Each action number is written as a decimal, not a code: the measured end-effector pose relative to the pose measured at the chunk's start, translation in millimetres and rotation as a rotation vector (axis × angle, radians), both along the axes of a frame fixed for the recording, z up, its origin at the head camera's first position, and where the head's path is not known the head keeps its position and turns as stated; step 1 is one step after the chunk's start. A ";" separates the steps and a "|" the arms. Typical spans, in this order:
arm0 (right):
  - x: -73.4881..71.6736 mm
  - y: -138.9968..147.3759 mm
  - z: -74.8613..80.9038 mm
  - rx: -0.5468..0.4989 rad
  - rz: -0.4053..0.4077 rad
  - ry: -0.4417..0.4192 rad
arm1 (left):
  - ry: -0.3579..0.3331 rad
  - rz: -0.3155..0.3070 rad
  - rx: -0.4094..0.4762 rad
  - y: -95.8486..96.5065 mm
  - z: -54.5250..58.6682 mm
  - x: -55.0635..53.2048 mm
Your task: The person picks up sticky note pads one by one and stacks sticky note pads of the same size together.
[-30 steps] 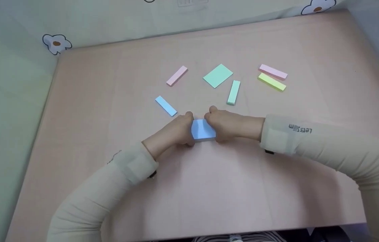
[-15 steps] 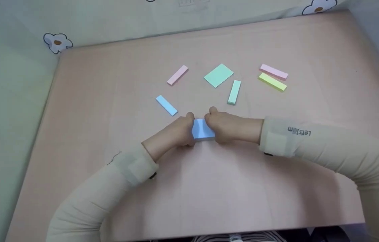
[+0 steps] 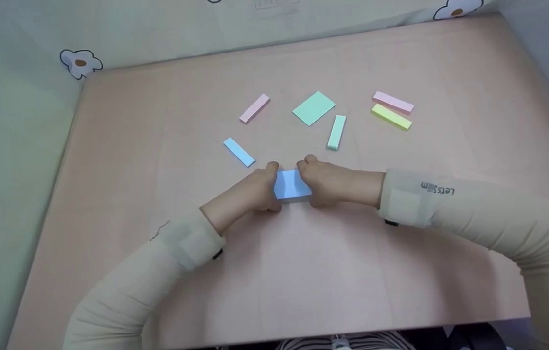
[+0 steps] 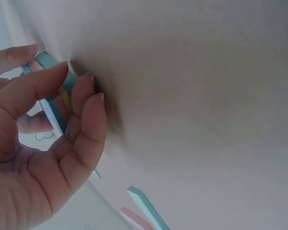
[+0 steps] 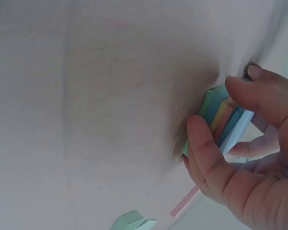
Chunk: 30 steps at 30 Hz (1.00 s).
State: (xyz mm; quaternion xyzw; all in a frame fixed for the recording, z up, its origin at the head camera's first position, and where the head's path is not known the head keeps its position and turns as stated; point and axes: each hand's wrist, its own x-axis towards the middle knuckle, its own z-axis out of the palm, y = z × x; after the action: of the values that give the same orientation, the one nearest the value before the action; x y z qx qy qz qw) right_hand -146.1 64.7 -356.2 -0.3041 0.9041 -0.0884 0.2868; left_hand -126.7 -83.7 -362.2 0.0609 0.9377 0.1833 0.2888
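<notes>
Both hands hold a stack of sticky note pads (image 3: 291, 185) above the near middle of the table, its blue top facing up. My left hand (image 3: 256, 189) grips the left end, thumb along the upper edge. The right hand (image 3: 327, 182) grips the opposite end in the same way. From the right wrist view, the stack's side shows layers of green, blue, yellow and pink (image 5: 224, 120). The fingers of the left hand (image 4: 43, 158) cover much of the stack in the left wrist view. Just beyond the hands lies a slim blue sticky note pad (image 3: 239, 152).
Farther back on the table (image 3: 303, 272) lie a slim pink pad (image 3: 255, 109), a green rectangular pad (image 3: 313, 108) and a slim green pad (image 3: 336, 132). To the right, another pink pad (image 3: 393, 102) lies alongside a yellow pad (image 3: 391, 117).
Both hands keep their grip on the stack and stay almost in place. The head view shifts slightly; the loose pads lie as before.
</notes>
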 end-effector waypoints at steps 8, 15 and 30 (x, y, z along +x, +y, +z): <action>-17.9 22.8 12.8 -0.010 -0.093 -0.057 | -0.053 -0.001 -0.024 -18.4 17.2 -8.2; -42.1 66.1 28.5 -0.117 -0.185 0.040 | -0.063 0.082 -0.030 -39.0 28.6 -16.7; -94.2 125.5 -4.2 -0.347 0.172 0.583 | 0.201 0.065 0.146 -56.0 14.7 -48.6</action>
State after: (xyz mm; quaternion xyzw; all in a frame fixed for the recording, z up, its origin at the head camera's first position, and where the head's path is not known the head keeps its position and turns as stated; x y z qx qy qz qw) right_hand -240.3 190.2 -360.5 -0.4360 0.8905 -0.1257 -0.0331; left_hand -175.3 -139.7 -347.5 0.0696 0.9475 0.2533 0.1822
